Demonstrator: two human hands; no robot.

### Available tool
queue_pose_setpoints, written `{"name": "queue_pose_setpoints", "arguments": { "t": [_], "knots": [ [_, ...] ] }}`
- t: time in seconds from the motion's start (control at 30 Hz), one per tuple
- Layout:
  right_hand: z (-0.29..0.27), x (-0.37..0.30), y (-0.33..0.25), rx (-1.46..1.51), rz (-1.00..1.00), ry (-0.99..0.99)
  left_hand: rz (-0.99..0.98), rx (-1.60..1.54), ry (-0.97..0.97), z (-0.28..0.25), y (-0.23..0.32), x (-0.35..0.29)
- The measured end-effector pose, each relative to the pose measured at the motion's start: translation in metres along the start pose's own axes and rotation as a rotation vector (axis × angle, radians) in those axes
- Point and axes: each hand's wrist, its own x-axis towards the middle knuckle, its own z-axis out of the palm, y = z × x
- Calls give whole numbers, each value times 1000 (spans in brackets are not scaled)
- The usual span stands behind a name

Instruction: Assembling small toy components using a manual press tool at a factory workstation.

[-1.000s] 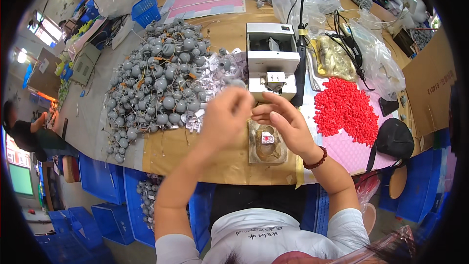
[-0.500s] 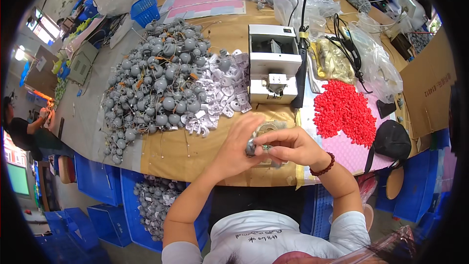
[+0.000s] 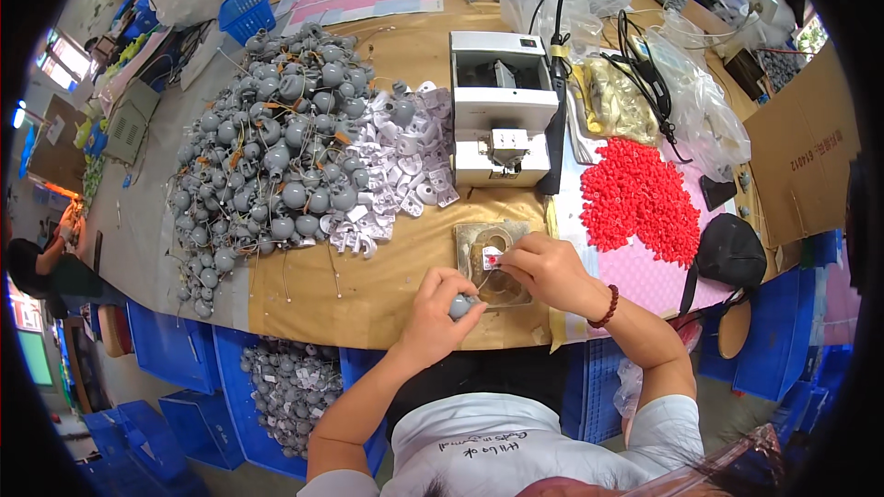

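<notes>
My left hand [image 3: 431, 320] is closed round a grey ball-shaped part [image 3: 461, 306], just in front of a worn, clear-brown block fixture [image 3: 468, 237] on the table. Over that block, my right hand [image 3: 558, 274] pinches a small white plastic piece with a red part on it [image 3: 492, 260]. A thin wire seems to run between the ball and the white piece. Farther left lies a big heap of grey ball-shaped parts with wires [image 3: 276, 156], and beside it a pile of white plastic pieces [image 3: 405, 156]. Small red parts [image 3: 635, 202] lie heaped at the right.
A white bench machine [image 3: 502, 115] stands behind the fixture. Right of the red heap are a black cap [image 3: 730, 250], a phone [image 3: 717, 190] and a cardboard box [image 3: 801, 152]. Blue crates [image 3: 175, 345] sit below the table's front edge. Another person [image 3: 46, 267] works at far left.
My hands have moved apart and nearer to me. The left has drawn the grey ball aside to the left; the right now has a white piece with a red part over the uncovered fixture.
</notes>
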Motion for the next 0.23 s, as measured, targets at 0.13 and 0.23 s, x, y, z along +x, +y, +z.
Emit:
{"name": "queue_pose_setpoints", "arguments": {
  "t": [0.13, 0.23],
  "knots": [
    [19, -2, 5, -142, -99, 72, 26, 4, -1, 13, -11, -3],
    [22, -2, 6, -213, -116, 31, 33, 19, 3, 15, -15, -2]
  ]
}}
